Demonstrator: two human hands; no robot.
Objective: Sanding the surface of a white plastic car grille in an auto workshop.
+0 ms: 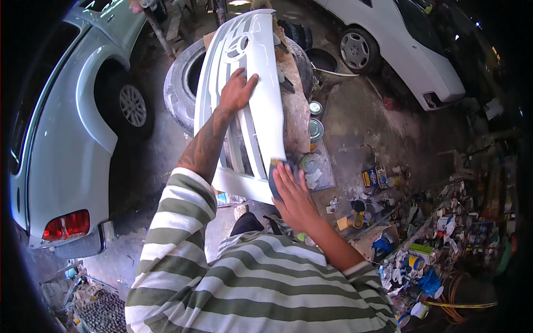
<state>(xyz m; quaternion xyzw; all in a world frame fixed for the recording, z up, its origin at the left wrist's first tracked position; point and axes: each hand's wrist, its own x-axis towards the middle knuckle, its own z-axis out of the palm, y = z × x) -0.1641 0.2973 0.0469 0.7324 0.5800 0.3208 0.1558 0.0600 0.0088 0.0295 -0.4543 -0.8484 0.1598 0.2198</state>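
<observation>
A white car grille [265,83] with long slats and a round emblem opening lies lengthwise in front of me. My left hand [237,91] rests on its upper middle, thumb and index finger apart, holding nothing. At the near right corner, my right hand [297,200] presses a dark piece of sandpaper [273,180] against the grille's edge with fingers laid flat over it. The fingers partly cover the sandpaper. Beneath the grille are a brown cardboard sheet [297,111] and a tire [176,91].
A white vehicle [72,150] stands close at left, another white car [408,50] at far right. Paint cans [315,130] and a stained board [327,175] sit right of the grille. Cluttered cans, rags and litter [438,227] cover the floor at lower right.
</observation>
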